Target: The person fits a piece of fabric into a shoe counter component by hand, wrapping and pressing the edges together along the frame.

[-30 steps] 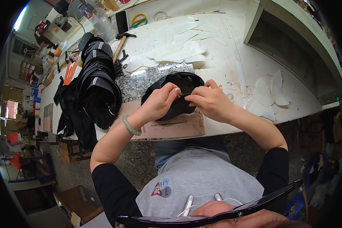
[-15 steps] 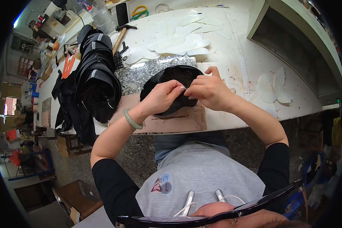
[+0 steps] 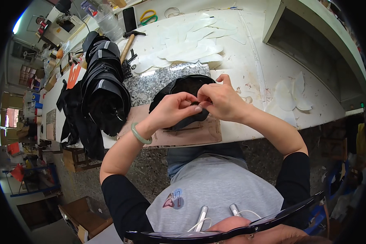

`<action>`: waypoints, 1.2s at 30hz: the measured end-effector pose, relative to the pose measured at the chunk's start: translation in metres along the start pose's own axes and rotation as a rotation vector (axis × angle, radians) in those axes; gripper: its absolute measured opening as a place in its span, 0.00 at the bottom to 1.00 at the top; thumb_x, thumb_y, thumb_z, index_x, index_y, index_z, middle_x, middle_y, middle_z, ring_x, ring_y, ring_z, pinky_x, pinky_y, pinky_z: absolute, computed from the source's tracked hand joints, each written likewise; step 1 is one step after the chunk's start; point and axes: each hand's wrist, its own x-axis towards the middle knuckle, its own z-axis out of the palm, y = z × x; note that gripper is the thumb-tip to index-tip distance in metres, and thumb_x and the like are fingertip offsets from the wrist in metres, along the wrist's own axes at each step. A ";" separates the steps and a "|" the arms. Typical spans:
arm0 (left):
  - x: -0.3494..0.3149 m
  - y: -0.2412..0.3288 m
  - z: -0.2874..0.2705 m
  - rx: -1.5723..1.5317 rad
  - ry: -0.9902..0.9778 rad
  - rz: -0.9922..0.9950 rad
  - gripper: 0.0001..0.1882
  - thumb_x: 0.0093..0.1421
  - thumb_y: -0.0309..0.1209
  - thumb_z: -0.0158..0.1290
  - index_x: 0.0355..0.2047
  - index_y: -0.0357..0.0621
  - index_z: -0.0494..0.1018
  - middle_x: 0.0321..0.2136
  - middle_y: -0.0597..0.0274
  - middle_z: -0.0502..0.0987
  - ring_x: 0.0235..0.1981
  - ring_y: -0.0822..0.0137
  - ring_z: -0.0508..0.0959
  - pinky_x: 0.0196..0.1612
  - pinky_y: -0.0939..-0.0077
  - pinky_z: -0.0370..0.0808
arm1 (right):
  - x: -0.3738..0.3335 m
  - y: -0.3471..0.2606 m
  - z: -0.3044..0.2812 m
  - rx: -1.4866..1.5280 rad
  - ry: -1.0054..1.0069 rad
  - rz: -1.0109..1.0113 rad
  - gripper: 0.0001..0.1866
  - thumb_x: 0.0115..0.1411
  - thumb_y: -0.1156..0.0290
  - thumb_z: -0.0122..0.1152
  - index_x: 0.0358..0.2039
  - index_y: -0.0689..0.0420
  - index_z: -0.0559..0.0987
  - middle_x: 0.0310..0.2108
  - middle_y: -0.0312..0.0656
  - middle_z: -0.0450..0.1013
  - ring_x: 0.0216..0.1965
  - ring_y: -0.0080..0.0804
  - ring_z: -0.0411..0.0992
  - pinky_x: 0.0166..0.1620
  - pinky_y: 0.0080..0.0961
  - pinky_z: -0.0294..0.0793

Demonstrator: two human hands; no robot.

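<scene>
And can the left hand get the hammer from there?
Probably yes, with a stretch: the way over the speckled grey slab looks free, and nothing covers the hammer's handle, though black pieces crowd its left. The left hand is busy at another black piece now.

On the bench [image 3: 250, 81] before you, the workpiece [image 3: 189, 84] sits over the board [image 3: 195, 137] and the slab [image 3: 144, 86] behind it, your left hand [image 3: 173, 109] and right hand [image 3: 223, 99] above it. The stack [image 3: 104, 67] lies left of the slab. The hammer [image 3: 128, 46] lies between the stack and the sheets [image 3: 191, 45] behind the slab; beyond the hammer is the phone [image 3: 129, 19], with scissors [image 3: 149, 17] to its right. Far right, more sheets [image 3: 288, 94] lie near the cabinet [image 3: 271, 24].
</scene>
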 end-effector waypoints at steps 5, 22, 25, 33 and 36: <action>-0.018 0.005 -0.016 0.016 -0.077 -0.008 0.14 0.58 0.30 0.61 0.43 0.37 0.78 0.25 0.65 0.82 0.27 0.83 0.75 0.32 0.83 0.73 | 0.006 0.010 -0.030 0.090 0.050 -0.160 0.22 0.51 0.68 0.70 0.48 0.49 0.75 0.36 0.34 0.76 0.48 0.26 0.70 0.54 0.36 0.56; -0.055 0.004 -0.042 -0.110 0.103 -0.084 0.10 0.58 0.28 0.60 0.39 0.37 0.80 0.24 0.66 0.81 0.26 0.82 0.76 0.30 0.85 0.73 | 0.037 -0.006 -0.013 0.152 -0.337 -0.054 0.10 0.53 0.61 0.70 0.29 0.54 0.84 0.27 0.37 0.77 0.36 0.34 0.73 0.47 0.34 0.64; -0.053 0.010 -0.046 0.135 0.098 0.038 0.11 0.58 0.33 0.60 0.38 0.38 0.80 0.22 0.65 0.79 0.23 0.81 0.74 0.28 0.84 0.72 | 0.039 -0.006 -0.014 0.287 -0.374 -0.016 0.14 0.53 0.58 0.69 0.29 0.57 0.83 0.27 0.42 0.77 0.35 0.40 0.75 0.41 0.35 0.71; -0.045 0.023 -0.046 0.236 -0.121 0.064 0.09 0.53 0.31 0.66 0.30 0.37 0.81 0.22 0.64 0.78 0.23 0.77 0.73 0.27 0.79 0.68 | 0.039 -0.021 -0.023 0.191 -0.516 -0.065 0.15 0.53 0.60 0.71 0.27 0.59 0.81 0.23 0.41 0.72 0.30 0.40 0.73 0.34 0.34 0.71; -0.042 0.015 -0.043 0.225 -0.029 0.270 0.08 0.53 0.28 0.65 0.30 0.37 0.80 0.22 0.63 0.76 0.23 0.73 0.72 0.27 0.77 0.68 | 0.039 -0.018 -0.021 0.211 -0.499 -0.096 0.15 0.53 0.60 0.71 0.28 0.59 0.81 0.24 0.41 0.73 0.32 0.39 0.73 0.34 0.34 0.71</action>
